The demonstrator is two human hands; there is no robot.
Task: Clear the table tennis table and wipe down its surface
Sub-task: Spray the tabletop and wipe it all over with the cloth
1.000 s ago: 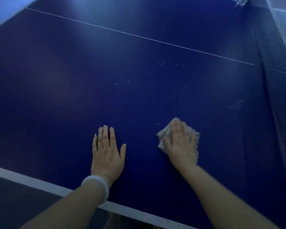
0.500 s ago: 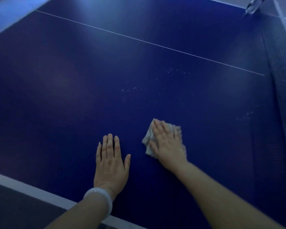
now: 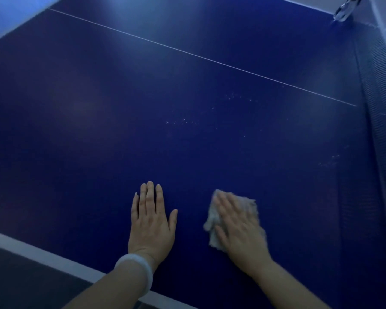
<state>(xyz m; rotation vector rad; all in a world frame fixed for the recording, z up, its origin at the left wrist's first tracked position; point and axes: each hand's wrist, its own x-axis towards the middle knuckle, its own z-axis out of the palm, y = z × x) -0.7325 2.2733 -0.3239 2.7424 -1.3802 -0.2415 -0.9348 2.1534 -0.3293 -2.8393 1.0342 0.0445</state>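
The dark blue table tennis table [image 3: 120,130] fills the view, with a thin white centre line running across it. My right hand [image 3: 239,228] presses flat on a crumpled pale cloth [image 3: 246,202] near the table's near edge; the cloth shows around my fingers. My left hand [image 3: 151,221] lies flat on the bare surface just to the left, fingers straight, a white bangle on the wrist. Small white specks [image 3: 185,121] dot the surface beyond my hands.
The net [image 3: 379,121] runs along the right side, with a metal clamp [image 3: 343,7] at its far end. A white edge stripe [image 3: 31,253] marks the table's near border at the lower left, with dark floor below it.
My right hand slid the cloth to the left toward my left hand, then back to the right and nearer the table edge. My left hand stayed planted on the surface.
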